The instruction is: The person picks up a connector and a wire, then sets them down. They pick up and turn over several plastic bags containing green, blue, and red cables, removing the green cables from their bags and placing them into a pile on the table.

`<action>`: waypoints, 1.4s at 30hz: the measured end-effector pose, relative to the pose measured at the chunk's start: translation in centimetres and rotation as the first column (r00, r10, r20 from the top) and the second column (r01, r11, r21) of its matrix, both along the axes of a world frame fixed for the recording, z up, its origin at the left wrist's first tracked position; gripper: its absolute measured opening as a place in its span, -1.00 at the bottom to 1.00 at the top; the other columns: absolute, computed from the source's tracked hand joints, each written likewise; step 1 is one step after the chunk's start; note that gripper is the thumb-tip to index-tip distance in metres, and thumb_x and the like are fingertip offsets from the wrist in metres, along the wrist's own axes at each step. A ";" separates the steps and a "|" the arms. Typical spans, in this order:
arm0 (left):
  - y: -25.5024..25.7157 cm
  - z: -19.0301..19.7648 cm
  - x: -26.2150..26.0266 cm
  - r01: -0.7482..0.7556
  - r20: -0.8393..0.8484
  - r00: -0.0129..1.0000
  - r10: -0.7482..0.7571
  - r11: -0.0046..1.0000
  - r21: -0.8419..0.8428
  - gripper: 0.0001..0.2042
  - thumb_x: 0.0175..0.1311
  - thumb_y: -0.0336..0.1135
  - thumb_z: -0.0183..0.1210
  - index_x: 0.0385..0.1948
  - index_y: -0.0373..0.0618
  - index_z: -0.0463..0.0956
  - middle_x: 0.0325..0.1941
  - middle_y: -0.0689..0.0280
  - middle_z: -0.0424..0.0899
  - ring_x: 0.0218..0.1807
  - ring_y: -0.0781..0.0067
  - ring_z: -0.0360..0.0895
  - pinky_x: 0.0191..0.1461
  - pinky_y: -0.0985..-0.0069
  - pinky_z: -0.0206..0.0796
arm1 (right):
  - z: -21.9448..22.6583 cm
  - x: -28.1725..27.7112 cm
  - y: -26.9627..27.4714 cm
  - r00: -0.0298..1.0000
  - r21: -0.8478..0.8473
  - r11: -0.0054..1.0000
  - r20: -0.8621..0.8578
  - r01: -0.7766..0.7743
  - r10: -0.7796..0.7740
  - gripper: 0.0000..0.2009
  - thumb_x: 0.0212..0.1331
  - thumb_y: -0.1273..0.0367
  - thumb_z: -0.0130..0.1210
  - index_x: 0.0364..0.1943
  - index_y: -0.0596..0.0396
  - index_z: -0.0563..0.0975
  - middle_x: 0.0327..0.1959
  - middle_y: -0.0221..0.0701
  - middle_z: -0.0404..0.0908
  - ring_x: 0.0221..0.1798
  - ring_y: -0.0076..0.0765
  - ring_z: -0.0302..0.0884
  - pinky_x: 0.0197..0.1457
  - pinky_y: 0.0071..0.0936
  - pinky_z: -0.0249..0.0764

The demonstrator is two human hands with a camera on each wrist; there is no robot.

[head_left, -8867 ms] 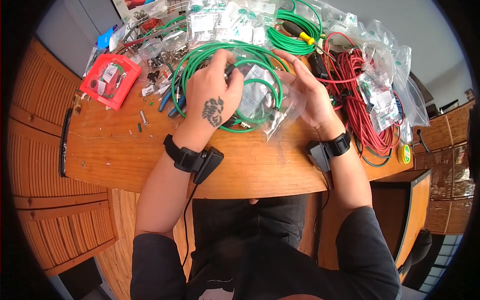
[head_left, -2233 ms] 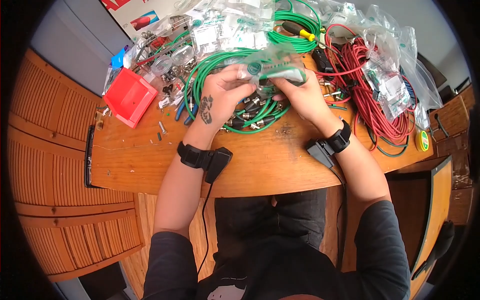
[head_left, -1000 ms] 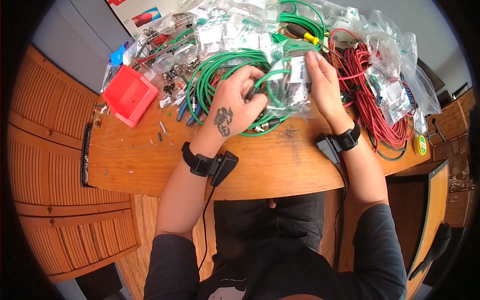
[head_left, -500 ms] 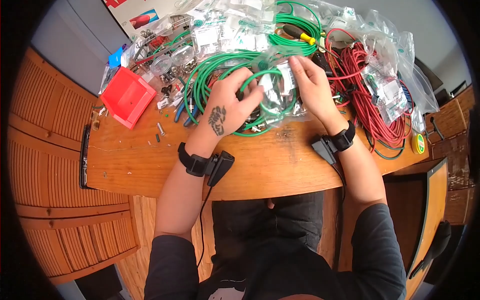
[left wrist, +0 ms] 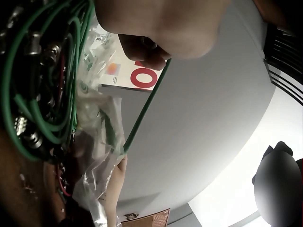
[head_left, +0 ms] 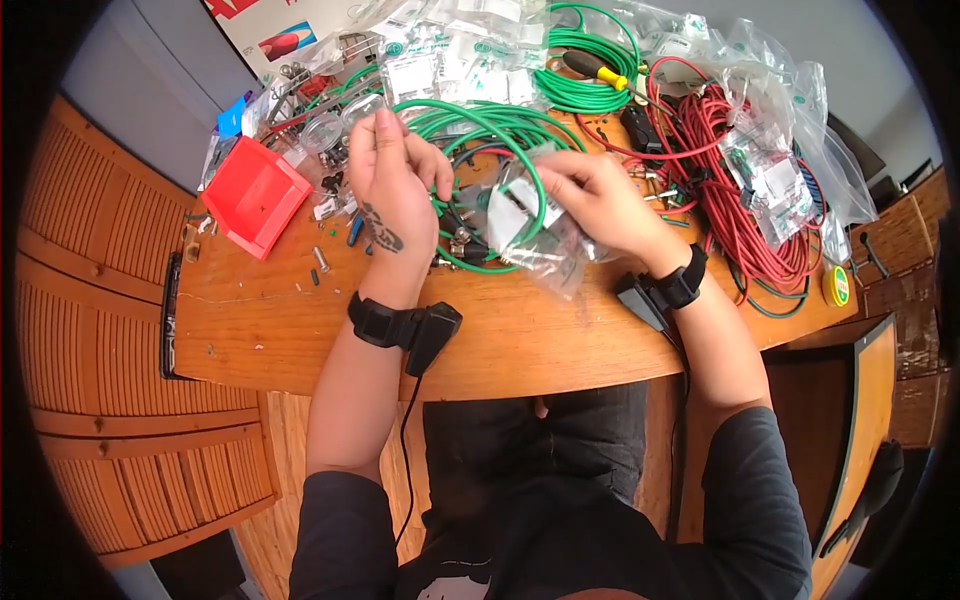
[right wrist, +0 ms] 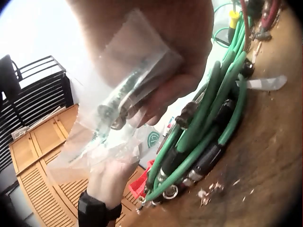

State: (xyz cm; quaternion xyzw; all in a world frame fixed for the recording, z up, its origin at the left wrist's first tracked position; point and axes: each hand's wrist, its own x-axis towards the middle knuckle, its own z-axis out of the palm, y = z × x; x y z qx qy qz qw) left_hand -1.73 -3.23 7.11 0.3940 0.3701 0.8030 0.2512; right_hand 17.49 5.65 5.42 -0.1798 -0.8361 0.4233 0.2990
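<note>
In the head view my left hand point(head_left: 395, 195) is raised palm-inward over the left of the coiled cables, fingers curled round one end of a green cable point(head_left: 490, 122). The left wrist view shows that cable point(left wrist: 147, 106) running from the left hand point(left wrist: 165, 23) down to a clear bag point(left wrist: 102, 156). The other side of the bag point(head_left: 560, 262) is gripped by my right hand point(head_left: 605, 205); a white label shows on it. In the right wrist view, small metal parts point(right wrist: 116, 111) show inside the clear plastic beside my right fingers. Green cables with metal connectors point(head_left: 470, 250) lie below.
A red bin point(head_left: 258, 197) stands at the left, near a loose bolt point(head_left: 320, 259). Red cables point(head_left: 745, 215) lie at the right under clear bags. A yellow and black screwdriver point(head_left: 597, 68) rests on another green coil point(head_left: 590, 92) at the back.
My left hand has moved left and turned, drawing the green cable into a wide arc. My right hand has lowered slightly, and the bag now hangs lower and tilted.
</note>
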 end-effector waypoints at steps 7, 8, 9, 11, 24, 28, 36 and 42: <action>-0.1 0.3 1.8 0.317 0.236 0.926 -0.296 0.947 -0.058 -0.82 0.53 -0.25 -0.23 -0.28 -0.11 0.22 -0.21 -0.11 0.56 -0.30 0.10 0.59 -0.27 0.30 0.47 | 1.5 -0.3 -1.7 0.997 -0.028 0.998 0.047 -0.059 0.060 -0.63 0.11 0.41 0.27 0.04 0.14 0.55 -0.24 -0.24 0.67 -0.17 -0.35 0.64 -0.05 -0.39 0.50; 0.2 0.2 1.9 0.355 0.253 0.906 -0.339 0.935 -0.018 -0.83 0.52 -0.26 -0.23 -0.28 -0.12 0.21 0.00 -0.23 0.53 -0.08 0.01 0.62 -0.05 0.22 0.53 | 1.4 -0.3 -1.6 0.997 -0.027 0.998 0.047 -0.057 0.059 -0.63 0.11 0.41 0.27 0.04 0.14 0.55 -0.24 -0.24 0.67 -0.17 -0.35 0.64 -0.05 -0.39 0.50; 0.5 -0.4 1.5 0.437 0.195 0.879 -0.436 0.899 0.036 -0.81 0.52 -0.29 -0.22 -0.13 -0.21 0.28 0.19 -0.19 0.41 0.23 0.10 0.44 0.28 0.20 0.36 | 1.2 -0.3 -1.3 0.997 -0.156 0.984 -0.021 -0.082 0.080 -0.53 0.06 0.42 0.30 0.11 0.16 0.50 -0.10 -0.25 0.63 -0.02 -0.38 0.56 0.08 -0.39 0.44; 0.7 -0.5 1.9 0.350 0.020 0.937 -0.350 0.936 -0.045 -0.76 0.52 -0.28 -0.21 -0.02 -0.25 0.29 0.21 -0.13 0.41 0.29 0.16 0.38 0.33 0.22 0.31 | 1.7 0.1 -0.7 0.991 -0.205 0.970 -0.036 -0.133 0.128 -0.26 0.00 0.44 0.37 0.32 0.22 0.27 0.19 -0.31 0.48 0.24 -0.46 0.37 0.29 -0.43 0.31; 0.4 -1.1 1.9 -0.147 -0.662 0.749 0.011 0.978 -0.150 -0.54 0.21 -0.41 0.22 0.18 -0.12 0.38 0.15 0.13 0.45 0.20 0.19 0.43 0.23 0.31 0.31 | 1.0 -0.7 0.2 0.925 -0.497 0.849 -0.379 -0.176 -0.029 -0.61 0.32 0.41 0.09 0.23 0.06 0.42 -0.03 -0.45 0.61 0.03 -0.56 0.50 0.07 -0.63 0.44; 0.1 -1.0 2.0 -0.382 -0.779 0.608 0.152 0.917 -0.118 -0.58 0.14 -0.43 0.26 0.07 -0.12 0.43 0.13 0.15 0.43 0.10 0.23 0.46 0.11 0.34 0.36 | 1.2 -0.4 0.4 0.890 -0.567 0.822 -0.400 -0.054 -0.218 -0.64 0.30 0.47 0.09 0.18 0.11 0.43 0.04 -0.38 0.58 0.09 -0.51 0.50 0.15 -0.58 0.48; 0.5 -1.2 0.4 0.245 -0.024 0.956 -0.293 0.839 -0.486 -0.70 0.31 -0.28 0.20 -0.04 -0.28 0.45 -0.32 0.26 0.63 -0.39 0.58 0.54 -0.45 0.66 0.31 | 1.3 -0.4 0.5 0.747 -0.570 0.783 -0.627 -0.249 -0.219 -0.50 0.28 0.54 0.04 0.32 0.09 0.25 0.12 -0.30 0.51 0.18 -0.42 0.44 0.32 -0.43 0.35; 0.8 -1.6 0.6 -0.004 -0.115 0.993 -0.027 0.967 -0.256 -0.78 0.33 -0.37 0.17 -0.11 -0.27 0.42 -0.28 0.24 0.67 -0.28 0.59 0.57 -0.26 0.67 0.36 | 0.4 -0.2 1.1 0.834 -0.410 0.907 -0.465 0.093 -0.296 -0.62 0.30 0.44 0.00 0.21 0.11 0.36 0.03 -0.37 0.53 0.15 -0.47 0.42 0.22 -0.42 0.39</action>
